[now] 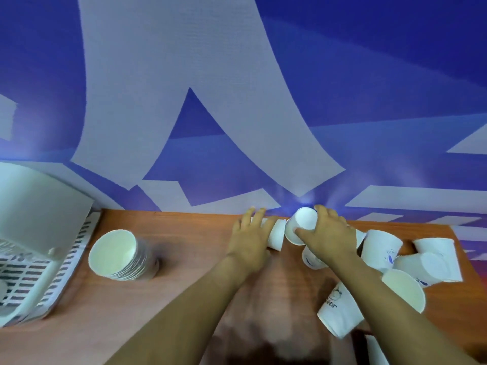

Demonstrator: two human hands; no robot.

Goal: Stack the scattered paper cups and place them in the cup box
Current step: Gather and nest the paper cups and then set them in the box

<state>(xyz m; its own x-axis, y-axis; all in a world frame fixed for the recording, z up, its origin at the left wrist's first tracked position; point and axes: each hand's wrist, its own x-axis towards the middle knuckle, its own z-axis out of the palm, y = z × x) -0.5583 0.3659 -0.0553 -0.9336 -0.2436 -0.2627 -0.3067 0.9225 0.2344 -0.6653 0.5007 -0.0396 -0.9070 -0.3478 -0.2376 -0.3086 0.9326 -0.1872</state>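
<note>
Each hand grasps one cup, left hand [250, 233] and right hand [329, 233]; one stack [121, 256] stands apart.

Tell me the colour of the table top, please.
The table top is orange-brown, wood-grained; the head view shows it.

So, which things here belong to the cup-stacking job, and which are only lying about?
Belong to the job:
- stack of cups
- cup in the right hand
- cup under the left hand
- scattered cups
- slotted white box, probably the cup box

Lying about:
- wooden table
- blue and white backdrop
</note>
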